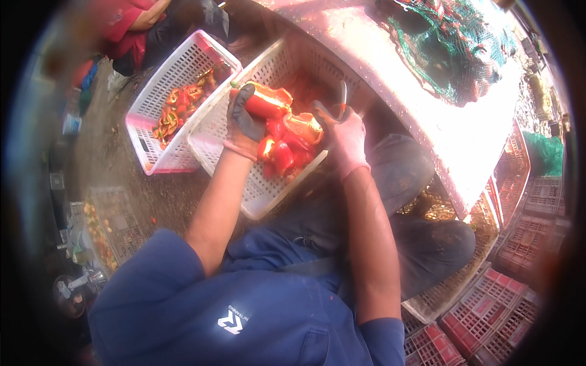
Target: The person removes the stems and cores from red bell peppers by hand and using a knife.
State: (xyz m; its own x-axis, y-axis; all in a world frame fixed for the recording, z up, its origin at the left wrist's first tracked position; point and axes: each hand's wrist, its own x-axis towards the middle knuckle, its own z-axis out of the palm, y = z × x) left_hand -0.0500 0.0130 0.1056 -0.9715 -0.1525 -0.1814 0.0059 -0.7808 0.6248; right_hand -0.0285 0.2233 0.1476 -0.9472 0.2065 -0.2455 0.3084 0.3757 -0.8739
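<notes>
My left hand [245, 114], in a dark-palmed work glove, grips a red bell pepper [265, 101] that is cut open, its pale inner flesh showing. A small knife [343, 94] is in my gloved right hand [341, 132], blade pointing up. Between my hands is another cut red pepper piece [304, 128]; whether it is held or lies on the pile, I cannot tell. Beneath them, a white plastic crate [263, 194] contains several red pepper pieces [283, 158]. My right hand is over this crate's right side.
A second white crate [158, 94] on the left holds pepper cores and scraps [176, 112]. To the right is a pale, sunlit table [412, 110] with green netting [439, 59]. A person in red [132, 27] is at upper left. Red and white crates [487, 297] stand at lower right.
</notes>
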